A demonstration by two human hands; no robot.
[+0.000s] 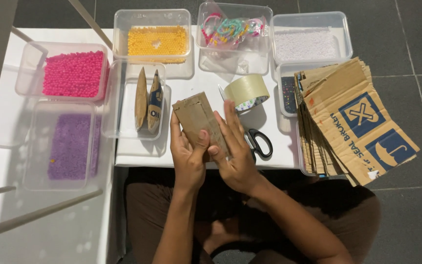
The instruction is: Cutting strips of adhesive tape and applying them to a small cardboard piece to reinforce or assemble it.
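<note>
A small brown cardboard piece [196, 117], folded flat, is held upright over the white table's [191, 154] front edge. My left hand [187, 156] grips its lower left side, thumb across the face. On the right side my right hand [235, 154] presses against it, fingers stretched up along the board. Both hands hold the same piece. A roll of clear tape [246, 90] lies just behind my right fingers. Black-handled scissors [259, 143] rest beside my right hand.
Clear tubs hold pink beads [73, 73], purple beads [70, 145], yellow beads [157, 43], white beads [306, 45] and colourful rings [230, 29]. One tub holds two folded cardboard pieces [148, 100]. A stack of flat cardboard sheets [348, 122] lies at right.
</note>
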